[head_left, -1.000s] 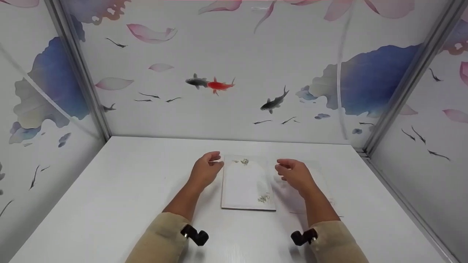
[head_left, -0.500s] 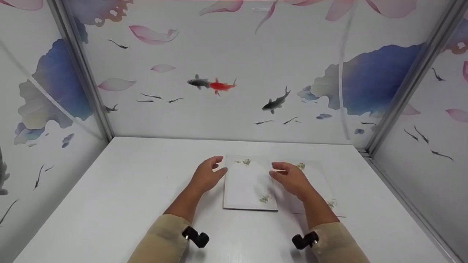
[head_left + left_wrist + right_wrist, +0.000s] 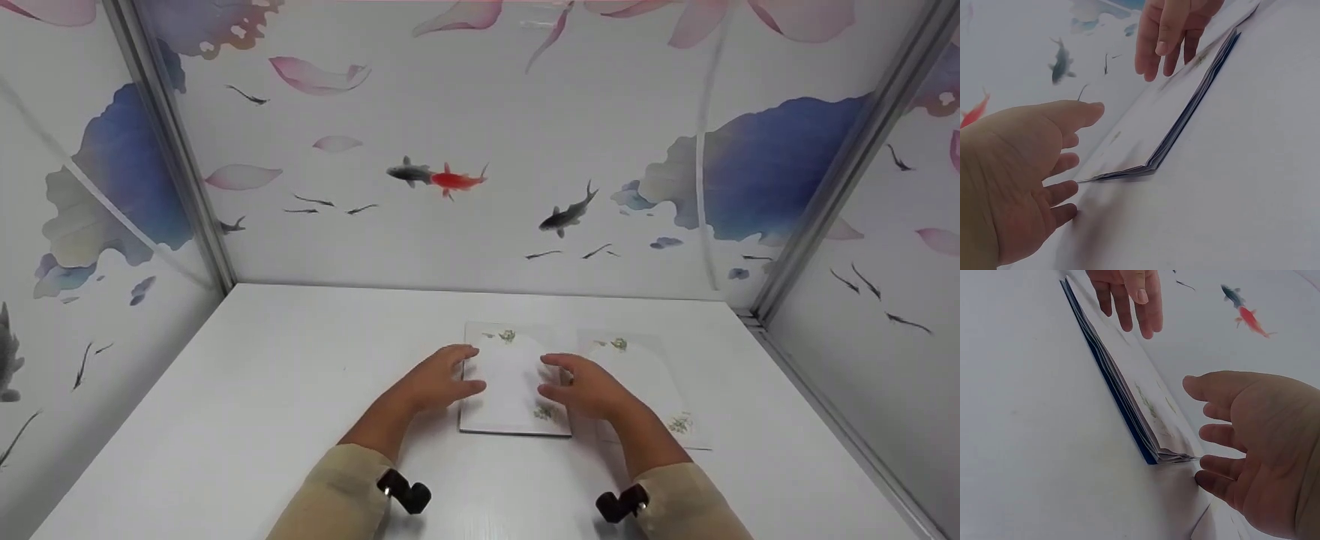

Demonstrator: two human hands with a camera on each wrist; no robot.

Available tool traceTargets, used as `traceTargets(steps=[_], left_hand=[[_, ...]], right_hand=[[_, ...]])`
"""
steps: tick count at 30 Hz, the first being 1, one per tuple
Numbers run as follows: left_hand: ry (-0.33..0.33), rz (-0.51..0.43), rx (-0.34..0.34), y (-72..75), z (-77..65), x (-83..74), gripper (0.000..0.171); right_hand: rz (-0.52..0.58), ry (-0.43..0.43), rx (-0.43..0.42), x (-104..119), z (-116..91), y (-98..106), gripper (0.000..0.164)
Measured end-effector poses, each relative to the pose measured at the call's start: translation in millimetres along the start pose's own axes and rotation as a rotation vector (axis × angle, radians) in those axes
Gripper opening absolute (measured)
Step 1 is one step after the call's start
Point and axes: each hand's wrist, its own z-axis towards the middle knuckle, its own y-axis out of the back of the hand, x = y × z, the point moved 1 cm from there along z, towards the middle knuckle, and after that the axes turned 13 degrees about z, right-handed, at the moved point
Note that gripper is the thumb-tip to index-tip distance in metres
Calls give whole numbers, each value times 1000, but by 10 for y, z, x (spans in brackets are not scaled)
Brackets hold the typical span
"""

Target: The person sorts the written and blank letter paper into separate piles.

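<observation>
A pad of white paper with small green floral prints lies flat on the table in the head view. In the right wrist view its edge shows several thin layers over a dark blue bottom. My left hand is at its left side, and my right hand is at its right side. Both hands face each other, thumbs apart from loosely bent fingers. Nothing is gripped by either. Fingertips come close to the pad's edges in the left wrist view; whether they touch, I cannot tell.
A single sheet with the same print lies to the right of the pad, partly under my right forearm. The white table ends at a back wall printed with fish and petals. Metal posts stand at the corners.
Both hands have come toward each other and nearer to me, from the upper sides of the pad to its middle. The pad has stayed in place on the table.
</observation>
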Motion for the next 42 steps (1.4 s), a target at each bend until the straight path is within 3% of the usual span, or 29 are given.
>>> traceTargets(steps=[7,15,18,36,42], left_hand=[[-64,191,103,-37,-21,-35,77],[-13,290,149,-92,-81,-68,85],[-23,324,161,-92,-101,-75,87],[-48,355,160,-120,-73,-29,83],[-53,331,127,-125,-42,-11,72]], right_hand=[[-85,-24,82,42,-22,-56,75],[-163,-51,155,6,-50,-73,82],[-185,-43,178,-8,-58,-74,84],[-218,-24,184,-14,-46,-96,83],[-213,9,176,-17,-46,-82,75]])
